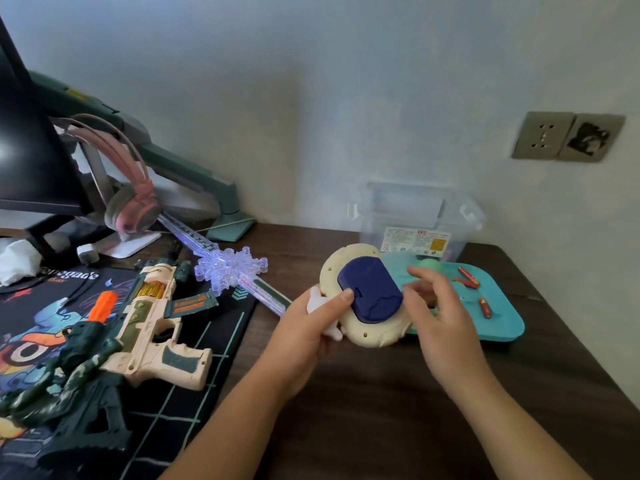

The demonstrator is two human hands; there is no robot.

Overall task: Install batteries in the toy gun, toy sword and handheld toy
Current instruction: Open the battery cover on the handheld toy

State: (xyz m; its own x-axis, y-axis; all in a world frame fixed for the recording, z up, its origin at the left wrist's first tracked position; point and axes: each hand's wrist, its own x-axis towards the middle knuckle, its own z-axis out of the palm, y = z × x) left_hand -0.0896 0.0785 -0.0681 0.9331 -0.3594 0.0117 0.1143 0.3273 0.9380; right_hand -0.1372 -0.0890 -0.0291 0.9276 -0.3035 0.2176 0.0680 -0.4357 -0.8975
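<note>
Well left of both hands lie the toy gun (149,323) and, nearer, the toy sword (230,268). The left hand (304,330) grips the handheld toy (360,329) back-up, thumb on its blue cover (372,289) — likely to work it; the right hand (441,317), fingers curled, steadies the opposite rim — batteries (485,307) wait on the tray (505,329) just beyond.

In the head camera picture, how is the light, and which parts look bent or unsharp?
Head view: soft light; the wall socket leans from wide-angle distortion; the toy sword glows blue; the monitor is nearly black; the left hand and right hand on the handheld toy look slightly soft.
</note>
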